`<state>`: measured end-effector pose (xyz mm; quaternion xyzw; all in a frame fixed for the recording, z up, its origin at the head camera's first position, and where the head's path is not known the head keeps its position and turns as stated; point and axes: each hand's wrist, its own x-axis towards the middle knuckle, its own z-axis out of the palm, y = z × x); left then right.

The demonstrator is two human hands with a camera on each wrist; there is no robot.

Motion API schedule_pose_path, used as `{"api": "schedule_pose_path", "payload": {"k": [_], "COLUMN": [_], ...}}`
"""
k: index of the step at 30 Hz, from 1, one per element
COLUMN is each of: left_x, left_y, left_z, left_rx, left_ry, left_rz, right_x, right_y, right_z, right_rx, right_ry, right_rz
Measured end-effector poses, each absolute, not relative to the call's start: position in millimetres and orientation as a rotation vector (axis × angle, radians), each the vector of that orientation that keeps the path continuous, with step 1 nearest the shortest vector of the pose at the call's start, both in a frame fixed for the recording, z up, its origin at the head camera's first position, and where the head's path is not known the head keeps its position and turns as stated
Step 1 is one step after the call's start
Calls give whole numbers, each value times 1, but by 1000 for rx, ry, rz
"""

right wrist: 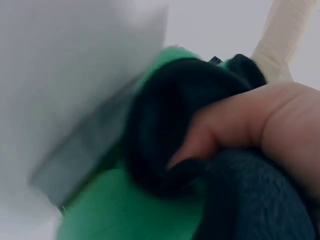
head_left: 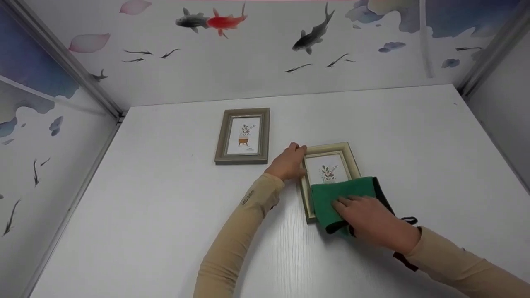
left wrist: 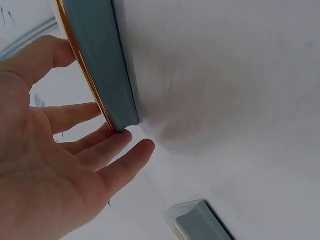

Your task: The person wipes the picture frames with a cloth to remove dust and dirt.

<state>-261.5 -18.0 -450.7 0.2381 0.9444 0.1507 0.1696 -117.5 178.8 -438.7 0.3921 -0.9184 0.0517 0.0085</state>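
Observation:
A pale gold picture frame (head_left: 354,163) with a plant print lies slightly turned on the white surface. My left hand (head_left: 288,162) holds its upper left corner. In the left wrist view, the thumb and fingers of the left hand (left wrist: 65,135) bend about the corner of the frame (left wrist: 97,55), whose side looks blue-grey. Across the lower part of the picture lies a folded green cloth (head_left: 325,203) with a dark reverse side. My right hand (head_left: 372,219) grips this cloth against the frame. The right wrist view shows the thumb tucked into the cloth's dark fold (right wrist: 155,125).
A second, grey-brown picture frame (head_left: 220,140) lies to the upper left on the white surface (head_left: 165,198). Behind rises a wall panel (head_left: 256,62) printed with fish and petals. Another printed panel (head_left: 25,174) bounds the left, and a plain one (head_left: 505,107) the right.

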Motion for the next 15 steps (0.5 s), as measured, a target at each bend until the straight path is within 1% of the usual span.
{"api": "schedule_pose_path", "payload": {"k": [6,9,12,15], "left_x": [-257,-256,-256,-257], "left_y": [-12,-11,-13,-15], "left_z": [-452,-452,-453,-454], "left_rx": [667,657,663,678], "left_ry": [2726,2725,2730,2727], "left_rz": [335,296,257,248], "right_x": [-124,-126,-127,-127], "right_y": [173,175,181,192], "right_z": [-449,-451,-449,-444], "right_rx": [1485,1579,1618,1566], "right_ry": [-2850,-2807,-2759,-2759], "right_rz": [529,589,583,498]}}
